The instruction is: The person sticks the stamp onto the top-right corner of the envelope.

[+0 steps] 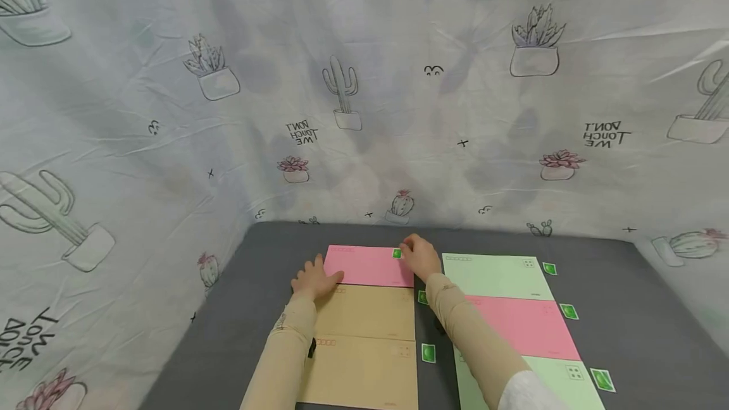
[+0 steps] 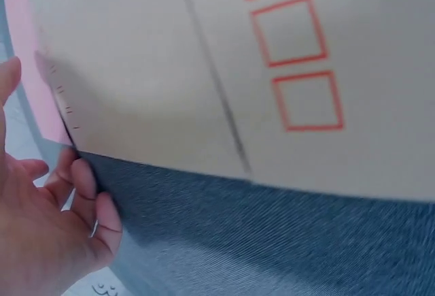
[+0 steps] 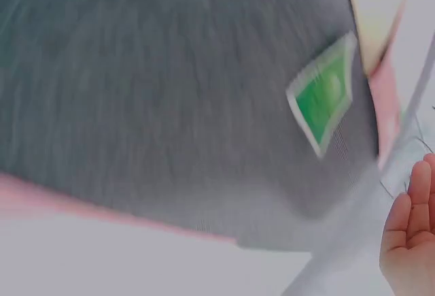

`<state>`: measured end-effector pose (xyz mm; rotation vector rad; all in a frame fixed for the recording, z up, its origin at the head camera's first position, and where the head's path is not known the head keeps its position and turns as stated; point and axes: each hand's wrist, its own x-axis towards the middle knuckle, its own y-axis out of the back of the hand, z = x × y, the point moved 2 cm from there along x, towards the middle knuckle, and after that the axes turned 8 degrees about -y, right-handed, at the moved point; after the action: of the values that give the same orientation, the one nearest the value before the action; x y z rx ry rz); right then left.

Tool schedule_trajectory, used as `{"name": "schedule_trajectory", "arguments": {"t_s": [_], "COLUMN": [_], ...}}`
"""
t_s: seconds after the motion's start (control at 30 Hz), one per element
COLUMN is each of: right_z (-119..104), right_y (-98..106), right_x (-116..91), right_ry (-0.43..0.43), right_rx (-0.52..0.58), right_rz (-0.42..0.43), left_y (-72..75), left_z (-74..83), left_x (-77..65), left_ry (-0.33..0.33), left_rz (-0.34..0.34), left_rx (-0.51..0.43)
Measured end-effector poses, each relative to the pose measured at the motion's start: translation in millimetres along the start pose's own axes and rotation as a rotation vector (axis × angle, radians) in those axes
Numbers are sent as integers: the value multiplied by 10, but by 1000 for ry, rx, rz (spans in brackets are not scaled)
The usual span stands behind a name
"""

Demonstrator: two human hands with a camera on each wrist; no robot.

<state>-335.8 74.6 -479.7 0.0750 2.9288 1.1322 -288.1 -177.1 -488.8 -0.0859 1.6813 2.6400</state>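
Observation:
A pink envelope (image 1: 370, 266) lies at the far end of the left column. My left hand (image 1: 313, 278) rests at its left edge, thumb (image 1: 337, 277) on the paper and fingers spread over the table side. At the envelope's upper right corner is a small green stamp (image 1: 397, 253). My right hand (image 1: 423, 259) pinches at the stamp's right edge with its fingertips, though the exact contact is small to see. In the right wrist view the fingers (image 3: 416, 204) show without the stamp.
Two tan envelopes (image 1: 367, 312) lie nearer in the left column, green stamps (image 1: 428, 353) beside them. The right column holds a light green envelope (image 1: 495, 276), a pink envelope (image 1: 518, 328) and another light green one, each with a stamp (image 1: 568, 311) alongside. Patterned cloth surrounds the dark table (image 1: 638, 328).

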Motion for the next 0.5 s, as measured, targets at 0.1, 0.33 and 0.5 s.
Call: {"name": "schedule_trajectory", "arguments": {"t_s": [0.1, 0.33, 0.5], "right_z": [-17, -60, -75], "right_y": [112, 419, 657], "right_x": [-40, -67, -99], "right_ry": [22, 52, 49], "right_rx": [13, 14, -4], "right_rz": [-4, 2, 2], "left_y": [32, 152, 200], "left_z": [-15, 22, 195], "left_x": [-28, -7, 18], "left_ry": [6, -34, -106], "left_rz": [-9, 47, 61], "left_rx": [-9, 38, 72]}}
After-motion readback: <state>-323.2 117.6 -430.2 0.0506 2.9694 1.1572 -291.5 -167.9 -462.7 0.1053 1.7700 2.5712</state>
